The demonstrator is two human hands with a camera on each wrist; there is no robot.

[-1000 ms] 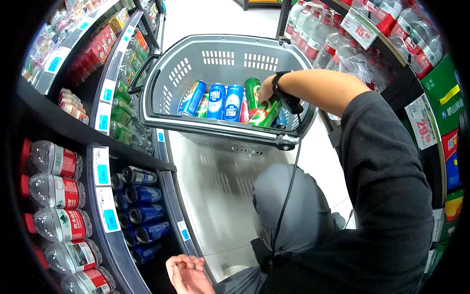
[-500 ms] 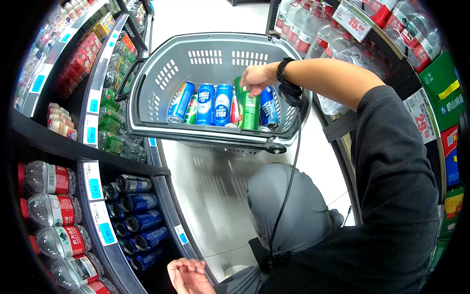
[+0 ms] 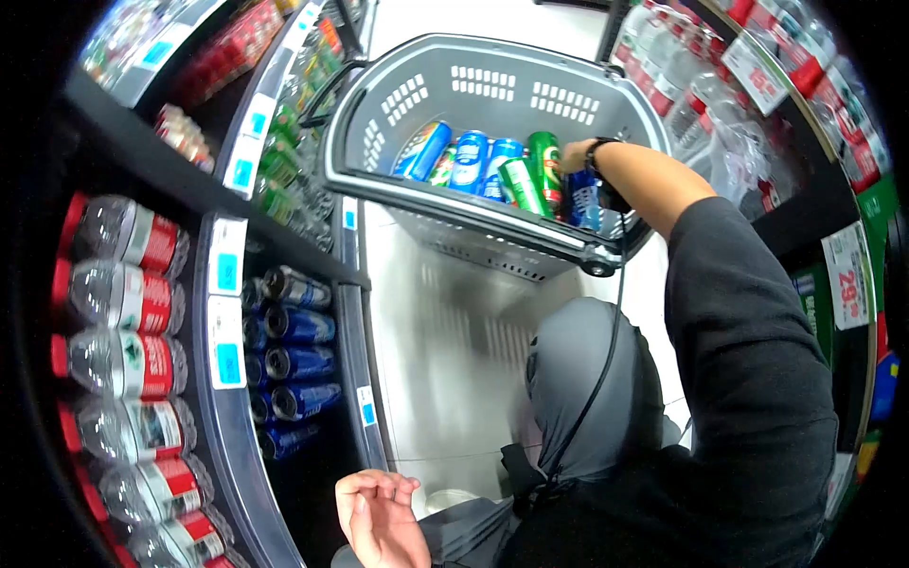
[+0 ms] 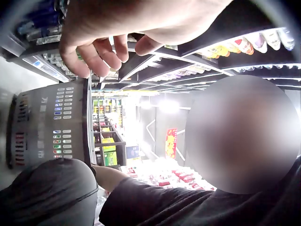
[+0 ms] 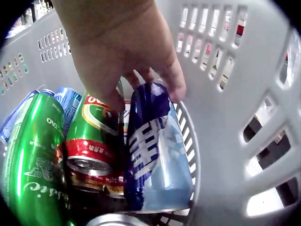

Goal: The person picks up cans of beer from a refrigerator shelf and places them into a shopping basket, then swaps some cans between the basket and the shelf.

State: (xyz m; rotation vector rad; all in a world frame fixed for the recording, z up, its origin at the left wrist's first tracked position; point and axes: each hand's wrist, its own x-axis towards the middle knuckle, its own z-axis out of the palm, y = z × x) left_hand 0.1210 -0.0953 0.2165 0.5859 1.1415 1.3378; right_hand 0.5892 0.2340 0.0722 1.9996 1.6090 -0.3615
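The right hand point(image 5: 124, 56) has left the green cans it was over half a second ago and now reaches into the right end of the grey shopping basket point(image 3: 516, 114). Its fingers and thumb curl around the top of a dark blue and silver can point(image 5: 157, 150), gripping it; how firmly is hard to tell in the shaded head view. That can stands slightly tilted inside the basket, close to the perforated side wall.

The slim green can point(image 3: 524, 186), nearly upright in the previous head picture, now leans with its top toward the blue cans. The green can with a red band point(image 5: 94, 132), mostly covered by the hand before, is now in plain sight between the slim green can and the dark blue and silver can. The blue cans point(image 3: 469, 163) stay grouped toward the basket's left side.

The left hand point(image 3: 383, 516) is much as it was, palm up with the fingers loosely bent and holding nothing, near the lower shelf of dark blue cans point(image 3: 300, 360). The basket sits higher and farther right in the head view than half a second ago.
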